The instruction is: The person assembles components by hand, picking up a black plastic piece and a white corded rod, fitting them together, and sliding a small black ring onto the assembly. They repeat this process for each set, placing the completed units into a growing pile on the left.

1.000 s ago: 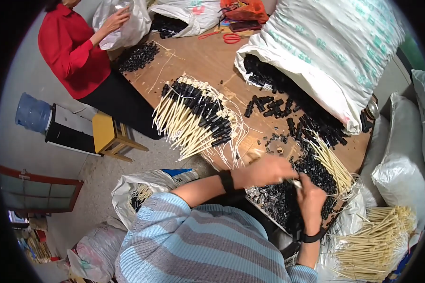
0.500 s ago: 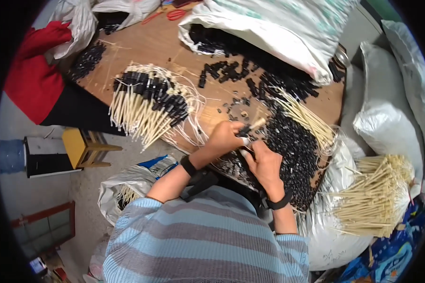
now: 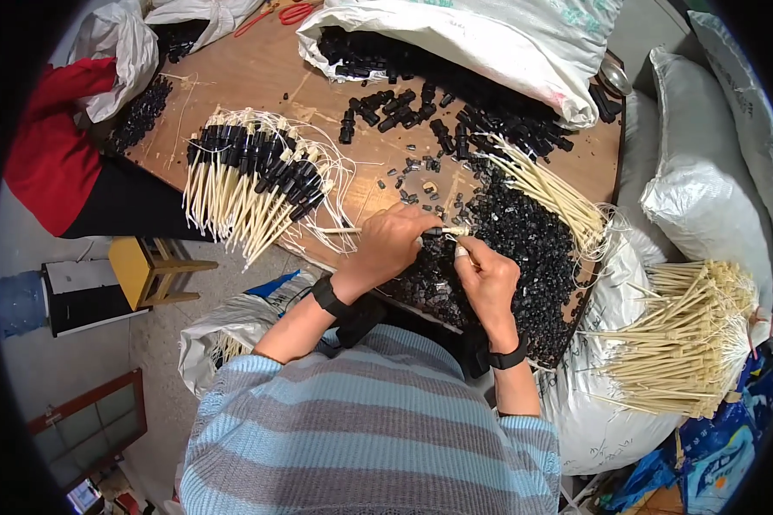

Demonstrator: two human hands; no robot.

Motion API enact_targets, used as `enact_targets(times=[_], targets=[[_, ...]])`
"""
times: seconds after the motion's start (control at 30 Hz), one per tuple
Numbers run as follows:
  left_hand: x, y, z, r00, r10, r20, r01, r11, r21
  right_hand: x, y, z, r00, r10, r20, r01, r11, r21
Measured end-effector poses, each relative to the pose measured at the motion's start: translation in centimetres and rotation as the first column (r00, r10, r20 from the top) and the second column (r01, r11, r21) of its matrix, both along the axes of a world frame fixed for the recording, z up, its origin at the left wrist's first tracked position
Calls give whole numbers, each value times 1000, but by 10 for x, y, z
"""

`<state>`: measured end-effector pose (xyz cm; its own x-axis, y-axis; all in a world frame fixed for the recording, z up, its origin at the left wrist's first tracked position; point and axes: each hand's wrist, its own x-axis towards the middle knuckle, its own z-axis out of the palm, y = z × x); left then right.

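My left hand is closed round a thin cream stick with a black plastic sleeve; its cream tip sticks out to the right. Close by that tip, my right hand pinches thumb and forefinger together, and a bit of white string shows at the fingertips. Its thumb has a pale covering. Beneath both hands spreads a heap of small black plastic pieces. A bundle of cream sticks with strings lies across the heap. Left of my hands rests a pile of sticks fitted with black sleeves.
A white sack spills black sleeves onto the wooden table. Red scissors lie at the far edge. Another person in a red sleeve sits at left. More cream sticks lie on a sack at right.
My left hand has lowered slightly and turned the stick from slanted to nearly level. My right hand stays close to its tip. The whole view has shifted a little.
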<state>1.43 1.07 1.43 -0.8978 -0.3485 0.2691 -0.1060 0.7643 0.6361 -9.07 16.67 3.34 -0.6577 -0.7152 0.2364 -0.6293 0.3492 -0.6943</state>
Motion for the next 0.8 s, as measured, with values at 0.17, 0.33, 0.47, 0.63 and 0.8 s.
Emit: enact_targets(times=[0.17,0.33,0.47,0.63,0.8], targets=[[0,3,5,999,-21,33,21,1000,-16,1,-1,-4,998,55,16,-55,998,-4],[0,3,4,998,-46,36,46,999,9,5,-2,-6,998,60,29,-60,998,2],[-5,2,0,996,84,25,-87,981,174,5,1,-6,985,47,165,-35,997,-74],[-9,-1,14,976,-57,211,-56,868,494,3,3,-7,993,118,9,-116,988,-103],[1,-5,-2,998,48,37,-51,997,63,0,6,-4,999,3,45,1,996,-95]])
